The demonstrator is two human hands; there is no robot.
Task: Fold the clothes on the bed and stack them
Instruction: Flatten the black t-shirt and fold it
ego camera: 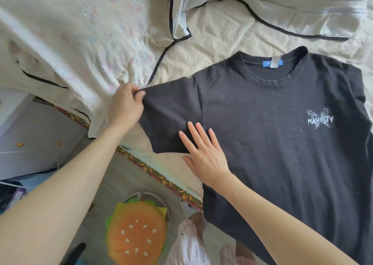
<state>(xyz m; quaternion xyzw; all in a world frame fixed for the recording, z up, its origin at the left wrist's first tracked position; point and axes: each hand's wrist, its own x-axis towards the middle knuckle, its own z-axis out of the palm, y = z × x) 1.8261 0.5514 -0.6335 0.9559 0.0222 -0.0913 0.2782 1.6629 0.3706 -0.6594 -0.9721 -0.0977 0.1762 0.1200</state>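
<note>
A black T-shirt [282,143] with a small white butterfly print lies flat and face up on the cream bed [218,38], its collar toward the pillows. My left hand [126,105] pinches the hem of its left sleeve at the bed's edge. My right hand [203,153] lies flat with straight fingers on the sleeve and the armpit seam, pressing the cloth down.
A pale floral quilt [76,32] with black piping is bunched at the upper left, and pillows [292,4] lie along the top. Below the bed's edge stands a stool with a burger-shaped cushion [135,234]. My feet show on the floor near it.
</note>
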